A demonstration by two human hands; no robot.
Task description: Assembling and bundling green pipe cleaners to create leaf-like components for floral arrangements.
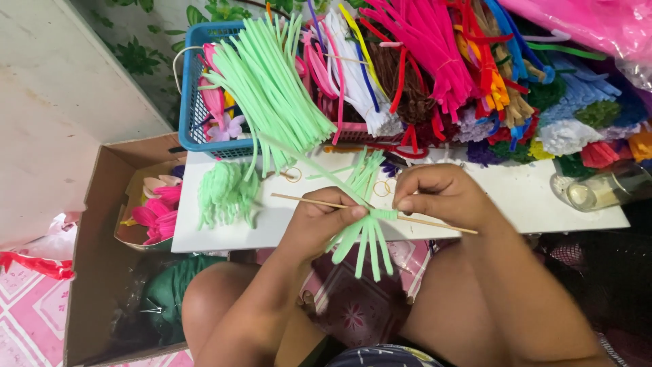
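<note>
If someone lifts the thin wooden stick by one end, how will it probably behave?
The thin wooden stick looks straight and rigid across both hands, so it likely stays stiff. Being so slim, it is probably light and may snap if bent. The light green pipe cleaners wound on it droop, so they would likely dangle and flop.

Left hand [319, 221]: pinches a thin wooden stick [305, 200] where green pipe cleaners [363, 238] are wound on, their loose ends hanging down.
Right hand [441, 197]: fingertips closed on the green wrap, just beside the left.
Tabletop [516, 197]: white board over the knees, carrying a green tuft [227, 194] and a glass jar [604, 190].
Basket [190, 109]: blue, filled with green pipe cleaners.
Box [102, 272]: cardboard, at left, pink petals inside.
</note>
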